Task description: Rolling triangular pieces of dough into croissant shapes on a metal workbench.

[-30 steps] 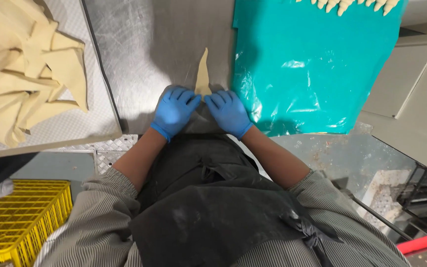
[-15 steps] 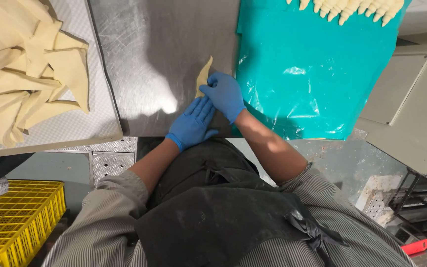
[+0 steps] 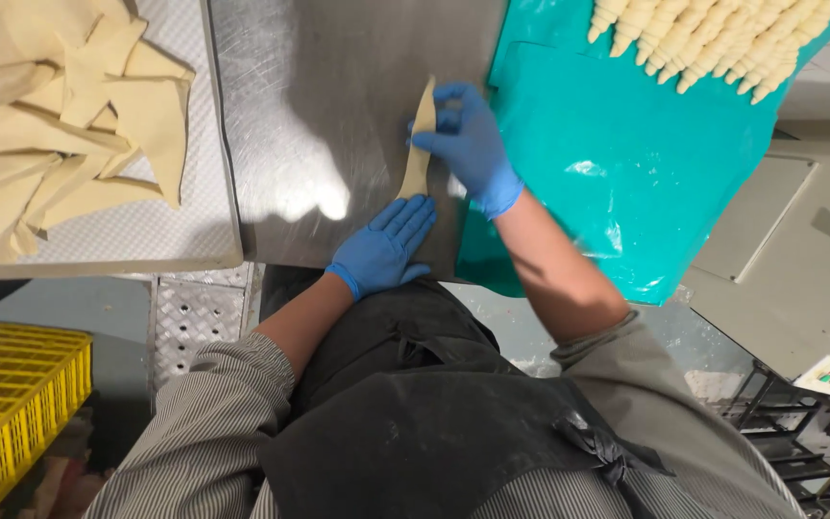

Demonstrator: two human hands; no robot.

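1. Head view, step in hand: the person stretches one long dough triangle (image 3: 419,144) on the steel desk (image 3: 319,125). I judge it is the lengthening step that comes before rolling, as the strip lies flat and not rolled yet.

2. Right hand (image 3: 471,144), in blue glove, holds the far part of the strip; fingers curl around the edge, thumb side on the dough. So it is closed on the dough, not wide.

3. Left hand (image 3: 381,248), also blue glove, lies flat w/ fingers spread narrow, fingertips pressing the near tip of the strip against the desk. It pins, it does not grip.

4. Where the thing is: the strip runs from near to far, approx. in the middle of the desk, just left of the teal plastic sheet (image 3: 617,183).

5. Next move, my judgement: it calls for even pull along the length w/o tearing, as the dough looks thin and soft, esp. at the narrow tip.

6. Materials & shapes: dough is pale yellow, matte, limp. Desk is brushed metal w/ bright reflection. The teal sheet is glossy, wrinkled.

7. Far right on the sheet: a row of rolled dough pieces (image 3: 713,38), ribbed, tapered ends.

8. Far left: a heap of cut dough triangles (image 3: 60,125) on a white perforated tray (image 3: 156,235), pieces overlapping, edges folded.

9. Near left, lower: a yellow plastic crate (image 3: 12,404), grid walls.
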